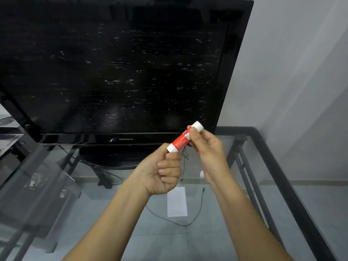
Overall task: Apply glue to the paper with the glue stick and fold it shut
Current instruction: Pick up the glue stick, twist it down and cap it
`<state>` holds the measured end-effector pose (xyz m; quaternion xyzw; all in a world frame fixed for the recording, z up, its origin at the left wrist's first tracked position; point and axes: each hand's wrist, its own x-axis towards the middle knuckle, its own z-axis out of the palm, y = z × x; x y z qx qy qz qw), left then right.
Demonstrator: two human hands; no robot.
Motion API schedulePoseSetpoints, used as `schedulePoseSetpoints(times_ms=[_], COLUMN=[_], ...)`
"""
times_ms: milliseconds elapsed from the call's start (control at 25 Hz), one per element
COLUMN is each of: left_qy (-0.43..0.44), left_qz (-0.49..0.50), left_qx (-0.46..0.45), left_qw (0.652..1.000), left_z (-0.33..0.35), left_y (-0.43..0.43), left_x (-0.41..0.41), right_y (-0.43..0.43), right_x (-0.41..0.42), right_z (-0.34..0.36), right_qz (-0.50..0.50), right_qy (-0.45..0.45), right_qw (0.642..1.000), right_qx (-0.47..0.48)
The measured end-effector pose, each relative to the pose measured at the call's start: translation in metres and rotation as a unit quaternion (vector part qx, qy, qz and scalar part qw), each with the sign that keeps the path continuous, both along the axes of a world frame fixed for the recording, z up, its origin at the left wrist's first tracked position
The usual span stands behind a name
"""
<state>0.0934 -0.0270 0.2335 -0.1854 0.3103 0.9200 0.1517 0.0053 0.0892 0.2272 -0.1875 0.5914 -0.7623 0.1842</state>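
Note:
A red and white glue stick (181, 139) is held up above the glass table, tilted with one white end up to the right. My left hand (162, 172) pinches its lower white end. My right hand (207, 149) grips its upper red body, thumb on the label. Below the hands, a small white slip of paper (177, 202) lies flat on the glass. A small white object (202, 174) shows just under my right palm; I cannot tell what it is.
A large black Samsung TV (113, 72) on an oval stand (113, 157) fills the back of the glass table (273, 166), which has a black metal frame. A thin black cable (188, 223) loops near the paper. A grey wall stands to the right.

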Motion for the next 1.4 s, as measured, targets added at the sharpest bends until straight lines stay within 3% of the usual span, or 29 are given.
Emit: schedulePoseSetpoints(times_ms=[80,120,160,200,240,280,320,440,520,600,720,800,880,1080,1200,1240,1280,1400], left_qy=[-0.006,-0.010,-0.015,0.003,0.054,0.114,0.158,0.210,0.207,0.191,0.145,0.124,0.110,0.096,0.093,0.091,0.088,0.078], left_qz=[-0.025,-0.005,0.041,0.112,0.188,0.233,0.244,0.247,0.257,0.266,0.260,0.253,0.248,0.225,0.227,0.232,0.238,0.252], left_qx=[0.007,-0.069,-0.204,-0.369,-0.510,-0.599,-0.653,-0.736,-0.759,-0.754,-0.739,-0.730,-0.723,-0.736,-0.739,-0.736,-0.732,-0.717], left_qw=[1.000,0.998,0.978,0.923,0.838,0.758,0.699,0.595,0.561,0.570,0.604,0.623,0.635,0.631,0.628,0.629,0.632,0.646], left_z=[0.002,0.000,-0.003,-0.006,-0.010,-0.016,-0.020,-0.035,-0.041,-0.046,-0.055,-0.062,-0.068,-0.081,-0.087,-0.087,-0.088,-0.088], left_y=[-0.001,-0.001,0.000,0.004,0.008,0.010,0.010,0.009,0.007,0.002,-0.004,-0.006,-0.007,-0.011,-0.016,-0.018,-0.021,-0.028], left_x=[0.002,0.000,0.000,0.001,0.002,0.004,0.004,0.001,-0.004,-0.009,-0.016,-0.022,-0.027,-0.030,-0.029,-0.029,-0.029,-0.031], right_y=[0.002,0.002,0.003,0.005,0.005,0.005,0.005,0.001,0.002,0.006,0.017,0.023,0.024,0.022,0.022,0.020,0.017,-0.002], right_x=[-0.001,-0.001,-0.002,-0.002,-0.003,-0.004,-0.005,-0.004,-0.012,-0.032,-0.077,-0.096,-0.104,-0.114,-0.111,-0.110,-0.109,-0.097], right_z=[0.000,0.000,-0.001,-0.002,-0.003,-0.003,-0.005,-0.014,-0.023,-0.037,-0.080,-0.121,-0.162,-0.221,-0.235,-0.232,-0.225,-0.178], right_qz=[0.003,0.001,-0.005,-0.013,-0.020,-0.025,-0.026,-0.015,0.003,0.012,-0.088,-0.088,-0.014,0.096,0.101,0.088,0.053,-0.084], right_qy=[-0.004,-0.009,-0.014,-0.019,-0.023,-0.026,-0.027,-0.027,-0.025,-0.008,0.017,0.083,0.193,0.323,0.365,0.367,0.349,0.133], right_qw=[1.000,1.000,1.000,1.000,0.999,0.999,0.998,0.997,0.995,0.992,0.965,0.915,0.844,0.700,0.642,0.653,0.698,0.910], right_qx=[0.007,0.010,0.013,0.018,0.024,0.033,0.041,0.071,0.093,0.123,0.246,0.385,0.500,0.629,0.667,0.657,0.624,0.384])
